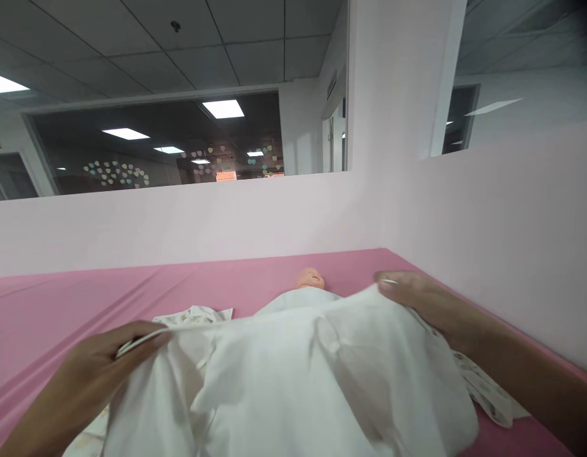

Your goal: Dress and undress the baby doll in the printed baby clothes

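Observation:
A white cloth is stretched between my two hands, its top edge pulled nearly straight. My left hand pinches the edge at the left, where a thin white strip shows between the fingers. Higher up, my right hand grips the other end of the edge. Behind the cloth lies a baby doll; its head shows, and white fabric covers the part below. The cloth hides the rest of the doll. Whether the cloth is a garment or a sheet I cannot tell.
A pink sheet covers the surface under everything. Patterned white fabric lies behind my left hand, and more printed fabric lies under my right forearm. White walls with windows close off the back and right side.

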Tool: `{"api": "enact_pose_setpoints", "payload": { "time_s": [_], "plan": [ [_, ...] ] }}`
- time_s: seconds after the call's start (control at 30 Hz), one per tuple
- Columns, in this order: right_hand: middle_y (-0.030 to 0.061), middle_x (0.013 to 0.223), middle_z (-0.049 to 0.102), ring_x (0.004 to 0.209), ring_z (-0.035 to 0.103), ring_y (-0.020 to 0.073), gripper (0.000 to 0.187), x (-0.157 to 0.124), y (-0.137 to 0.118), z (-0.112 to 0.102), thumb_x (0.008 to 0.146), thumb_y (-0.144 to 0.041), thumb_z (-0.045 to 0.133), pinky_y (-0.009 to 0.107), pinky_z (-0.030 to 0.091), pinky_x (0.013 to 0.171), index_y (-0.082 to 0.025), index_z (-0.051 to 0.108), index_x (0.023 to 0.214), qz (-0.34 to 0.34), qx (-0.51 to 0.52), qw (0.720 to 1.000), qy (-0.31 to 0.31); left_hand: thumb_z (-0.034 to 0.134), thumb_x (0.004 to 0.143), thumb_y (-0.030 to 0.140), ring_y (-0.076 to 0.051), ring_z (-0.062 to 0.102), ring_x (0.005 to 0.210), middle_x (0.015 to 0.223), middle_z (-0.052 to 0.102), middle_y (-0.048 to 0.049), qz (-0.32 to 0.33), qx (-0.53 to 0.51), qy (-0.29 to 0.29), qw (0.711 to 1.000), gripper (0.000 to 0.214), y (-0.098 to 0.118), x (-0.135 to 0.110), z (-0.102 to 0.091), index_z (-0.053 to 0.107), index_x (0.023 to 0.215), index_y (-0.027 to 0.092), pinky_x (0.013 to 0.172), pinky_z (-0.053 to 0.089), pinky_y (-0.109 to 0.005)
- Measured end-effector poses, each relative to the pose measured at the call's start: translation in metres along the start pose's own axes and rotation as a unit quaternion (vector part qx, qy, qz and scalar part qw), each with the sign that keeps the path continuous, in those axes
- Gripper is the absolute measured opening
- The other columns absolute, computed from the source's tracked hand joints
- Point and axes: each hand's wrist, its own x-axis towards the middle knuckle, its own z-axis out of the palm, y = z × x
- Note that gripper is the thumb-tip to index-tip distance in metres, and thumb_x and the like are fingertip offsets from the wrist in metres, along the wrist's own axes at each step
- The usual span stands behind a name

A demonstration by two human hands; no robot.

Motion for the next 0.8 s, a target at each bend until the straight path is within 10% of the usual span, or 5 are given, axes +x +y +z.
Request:
{"api": "enact_pose_setpoints", "payload": {
  "time_s": [0.2, 0.47, 0.63, 0.8],
  "plan": [
    [-0.0007, 0.071, 0.053, 0.062, 0.05, 0.0107, 0.022, 0.086, 0.016, 0.02, 0.078, -0.038, 0.062, 0.022, 0.041, 0.056, -0.018, 0.054, 0.076, 0.008, 0.024, 0.998, -0.054, 0.051, 0.076, 0.064, -0.016, 0.054, 0.065, 0.068, 0.06, 0.0015, 0.033, 0.019, -0.103, 0.994, 0.047, -0.042, 0.093, 0.049, 0.061, 0.075, 0.017, 0.058, 0.041, -0.022],
    [-0.004, 0.052, 0.039, 0.054, 0.04, 0.0098, 0.019, 0.206, 0.101, 0.016, 0.071, -0.022, 0.058, 0.023, 0.031, 0.05, -0.019, 0.043, 0.06, 0.018, -0.134, 0.986, 0.098, 0.041, 0.084, 0.044, -0.022, 0.06, 0.085, 0.082, 0.065, -0.0034, 0.034, 0.259, -0.098, 0.96, 0.03, -0.13, 0.183, 0.133, 0.056, 0.073, 0.02, 0.073, 0.04, -0.027],
    [-0.0033, 0.048, 0.035, 0.053, 0.037, 0.0098, 0.025, 0.215, 0.127, 0.007, 0.068, -0.017, 0.055, 0.024, 0.025, 0.049, -0.019, 0.036, 0.052, 0.011, -0.21, 0.963, 0.167, 0.043, 0.083, 0.028, -0.03, 0.057, 0.103, 0.111, 0.063, -0.0114, 0.016, 0.3, -0.077, 0.951, 0.034, -0.11, 0.179, 0.163, 0.056, 0.114, 0.022, 0.083, 0.041, -0.04],
    [-0.0012, 0.052, 0.044, 0.053, 0.043, 0.0115, 0.023, 0.179, 0.151, -0.012, 0.076, -0.026, 0.05, 0.023, 0.031, 0.049, -0.02, 0.041, 0.056, 0.028, -0.223, 0.955, 0.192, 0.037, 0.091, 0.029, -0.025, 0.05, 0.115, 0.121, 0.057, -0.0107, 0.183, 0.216, -0.011, 0.959, 0.034, -0.035, 0.136, 0.202, 0.053, 0.119, 0.019, 0.098, 0.036, -0.039]
  ]
}}
